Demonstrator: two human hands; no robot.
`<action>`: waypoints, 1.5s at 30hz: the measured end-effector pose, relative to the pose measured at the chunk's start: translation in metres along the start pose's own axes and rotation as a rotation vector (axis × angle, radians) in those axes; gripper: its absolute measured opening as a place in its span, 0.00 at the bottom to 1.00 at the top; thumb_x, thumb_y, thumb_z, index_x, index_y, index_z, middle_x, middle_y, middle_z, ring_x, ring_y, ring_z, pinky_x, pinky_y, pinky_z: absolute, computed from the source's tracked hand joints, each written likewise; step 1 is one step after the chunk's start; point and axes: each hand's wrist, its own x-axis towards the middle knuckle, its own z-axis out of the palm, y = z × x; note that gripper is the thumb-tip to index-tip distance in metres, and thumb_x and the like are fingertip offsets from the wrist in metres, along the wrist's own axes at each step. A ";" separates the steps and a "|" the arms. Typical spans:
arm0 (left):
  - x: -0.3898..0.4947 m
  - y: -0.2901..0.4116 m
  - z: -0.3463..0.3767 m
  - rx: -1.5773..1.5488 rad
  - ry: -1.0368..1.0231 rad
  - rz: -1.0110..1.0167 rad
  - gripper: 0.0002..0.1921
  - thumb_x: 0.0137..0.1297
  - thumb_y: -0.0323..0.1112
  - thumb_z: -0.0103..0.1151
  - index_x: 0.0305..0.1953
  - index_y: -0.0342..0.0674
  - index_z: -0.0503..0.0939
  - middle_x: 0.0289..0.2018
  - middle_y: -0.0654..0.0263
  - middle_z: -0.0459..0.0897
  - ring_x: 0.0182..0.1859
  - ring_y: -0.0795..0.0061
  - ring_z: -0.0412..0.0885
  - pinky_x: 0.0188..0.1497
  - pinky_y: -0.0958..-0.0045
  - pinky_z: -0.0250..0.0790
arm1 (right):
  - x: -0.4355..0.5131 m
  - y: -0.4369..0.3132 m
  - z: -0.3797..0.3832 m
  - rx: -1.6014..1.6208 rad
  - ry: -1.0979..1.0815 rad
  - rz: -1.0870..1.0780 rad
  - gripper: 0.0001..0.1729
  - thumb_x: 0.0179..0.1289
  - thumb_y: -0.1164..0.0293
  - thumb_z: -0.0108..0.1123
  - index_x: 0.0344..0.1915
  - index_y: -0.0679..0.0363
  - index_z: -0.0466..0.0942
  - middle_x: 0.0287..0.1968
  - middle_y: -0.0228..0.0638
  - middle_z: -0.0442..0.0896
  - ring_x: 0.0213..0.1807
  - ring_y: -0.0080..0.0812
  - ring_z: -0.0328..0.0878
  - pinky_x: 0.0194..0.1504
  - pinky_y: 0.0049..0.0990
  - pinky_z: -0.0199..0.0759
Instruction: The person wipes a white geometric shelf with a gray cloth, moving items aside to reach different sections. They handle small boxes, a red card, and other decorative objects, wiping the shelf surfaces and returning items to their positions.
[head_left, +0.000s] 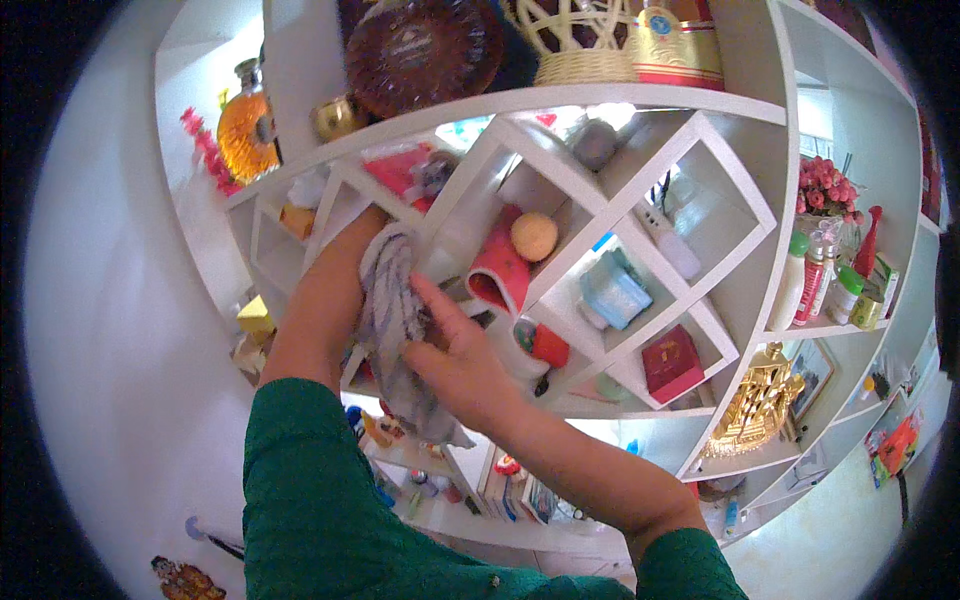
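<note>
A striped grey-white cloth (394, 322) hangs in folds in front of a white lattice shelf (607, 214). My right hand (461, 360) grips the cloth's right side, thumb and index finger against it. A dark item shows between those fingers, too blurred to name. My left forearm (315, 307) reaches up behind the cloth into the left lattice compartments; the cloth and shelf conceal that hand. Just right of my right fingers lies a red tube-like item (499, 274) with an open end. Against it rests a round tan ball-like thing (534, 236).
Other lattice cells hold a light-blue packet (615, 289) and a dark-red box (673, 364). Above stand a woven basket (585, 67) and a dark-red round ornament (424, 52). Bottles (810, 281) and a gold ship ornament (757, 405) occupy the right shelves. An amber bottle (244, 139) stands upper left.
</note>
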 end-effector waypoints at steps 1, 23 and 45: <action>0.000 -0.001 0.000 -0.001 -0.003 -0.014 0.16 0.63 0.34 0.47 0.49 0.37 0.76 0.42 0.62 0.80 0.42 0.74 0.78 0.46 0.69 0.71 | 0.002 0.001 -0.002 0.021 0.014 -0.026 0.39 0.56 0.78 0.52 0.68 0.64 0.51 0.57 0.39 0.70 0.55 0.27 0.69 0.57 0.25 0.61; -0.050 -0.020 0.018 -0.192 -0.110 0.054 0.17 0.64 0.32 0.44 0.52 0.38 0.75 0.43 0.63 0.80 0.44 0.76 0.77 0.48 0.70 0.70 | -0.053 -0.036 0.005 -0.232 -0.037 -0.074 0.26 0.55 0.82 0.48 0.57 0.63 0.68 0.50 0.34 0.75 0.52 0.25 0.71 0.55 0.22 0.62; -0.158 -0.158 0.074 -1.538 0.911 1.174 0.19 0.64 0.28 0.43 0.57 0.34 0.67 0.56 0.56 0.71 0.57 0.61 0.70 0.61 0.65 0.60 | -0.081 -0.021 0.039 -0.460 -0.523 0.027 0.22 0.51 0.81 0.50 0.49 0.66 0.74 0.48 0.44 0.78 0.52 0.40 0.75 0.54 0.31 0.66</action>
